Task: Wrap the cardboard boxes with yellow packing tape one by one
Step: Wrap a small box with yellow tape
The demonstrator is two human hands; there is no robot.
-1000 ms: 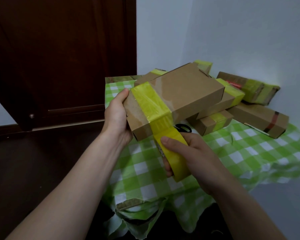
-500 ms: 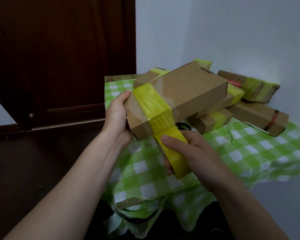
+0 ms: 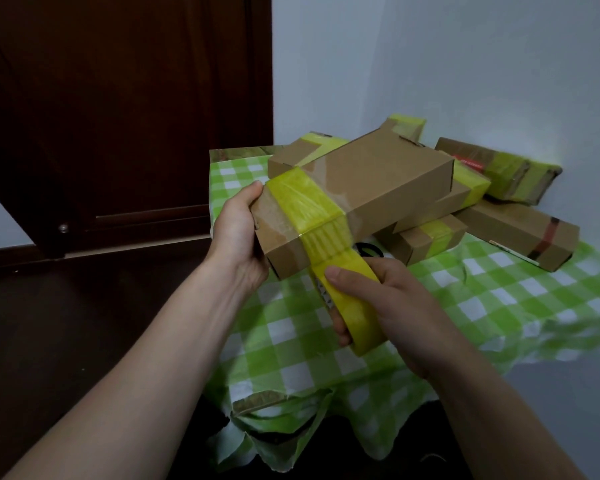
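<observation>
Cardboard box (image 3: 378, 188), frame centre, gripped by left hand (image 3: 238, 233); right hand (image 3: 388, 306) clasps yellow tape roll (image 3: 355, 311); risk: slack wrinkles band

Location note: I read this as a room in a home. Dark wooden door (image 3: 118, 116) at 10 o'clock, plain pale walls (image 3: 465, 64) meeting in a corner at 1 o'clock, green-and-white checked tablecloth (image 3: 499, 306) draped at 4 o'clock.

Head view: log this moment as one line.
left hand: holds box end | right hand: grips tape roll | strip: runs from roll onto box | box: yellow band round near end | behind: taped boxes piled on checked cloth
</observation>
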